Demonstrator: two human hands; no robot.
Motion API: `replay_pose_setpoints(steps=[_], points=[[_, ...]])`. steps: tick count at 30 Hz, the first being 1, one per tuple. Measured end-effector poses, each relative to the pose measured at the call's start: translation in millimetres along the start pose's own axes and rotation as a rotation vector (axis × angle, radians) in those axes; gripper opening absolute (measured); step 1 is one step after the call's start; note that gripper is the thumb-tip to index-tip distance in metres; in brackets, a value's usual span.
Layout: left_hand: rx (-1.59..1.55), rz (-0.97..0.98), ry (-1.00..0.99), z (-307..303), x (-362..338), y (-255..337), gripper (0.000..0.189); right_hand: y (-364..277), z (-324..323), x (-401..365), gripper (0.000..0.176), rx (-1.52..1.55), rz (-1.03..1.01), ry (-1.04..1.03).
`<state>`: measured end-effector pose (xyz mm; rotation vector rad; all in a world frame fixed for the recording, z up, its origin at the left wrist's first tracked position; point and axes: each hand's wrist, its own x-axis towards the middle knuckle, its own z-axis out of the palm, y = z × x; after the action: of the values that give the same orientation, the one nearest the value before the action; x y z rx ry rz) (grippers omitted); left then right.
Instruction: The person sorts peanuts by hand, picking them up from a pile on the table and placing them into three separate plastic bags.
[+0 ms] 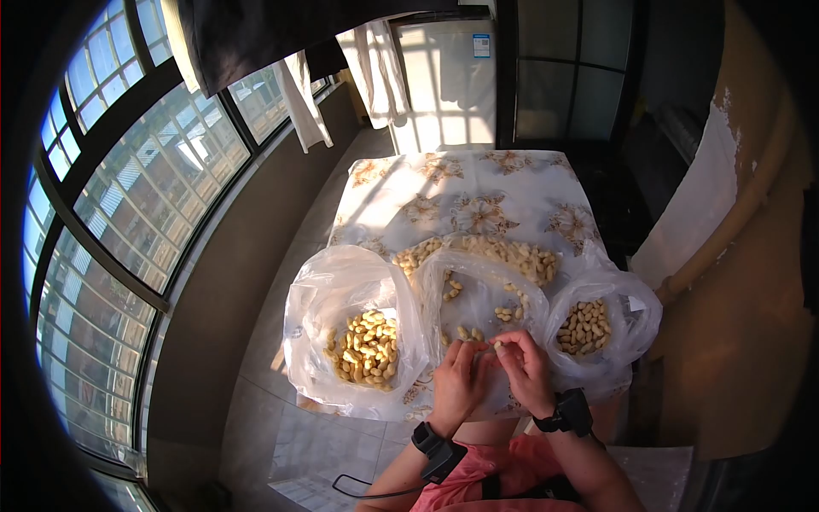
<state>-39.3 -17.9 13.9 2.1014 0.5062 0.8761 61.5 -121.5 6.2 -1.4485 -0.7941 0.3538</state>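
Though small, peanut (pixel 498 346) in R hand (pixel 528 372) fingertip pinch, w/ L hand (pixel 458 386) just beside, grip unclear

This looks like a room in a home, perhaps an enclosed balcony: barred windows (pixel 162 171) run along one side, white cloth (pixel 375 72) hangs near them, a pale refrigerator-like cabinet (pixel 448 85) with a blue label stands at the far end, a floral tablecloth (pixel 478 200) covers the table, and grey tiles (pixel 320 456) pave the floor.
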Motion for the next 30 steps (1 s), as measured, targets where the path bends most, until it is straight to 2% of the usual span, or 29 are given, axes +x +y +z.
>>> replay_pose_setpoints(steps=[6,14,21,30], points=[[-0.011,0.002,0.002,1,0,-2,0.014,-3,-1,0,0.015,-0.077,-0.024,-0.006],[-0.042,0.033,0.055,2,1,0,0.024,6,0,-2,0.016,-0.028,-0.003,0.022],[-0.044,0.058,0.021,1,-1,-5,0.024,2,-2,-1,0.017,-0.072,-0.024,0.001],[-0.048,-0.015,0.022,0,-1,-1,0.021,-4,0,-2,0.014,0.013,0.036,-0.003]])
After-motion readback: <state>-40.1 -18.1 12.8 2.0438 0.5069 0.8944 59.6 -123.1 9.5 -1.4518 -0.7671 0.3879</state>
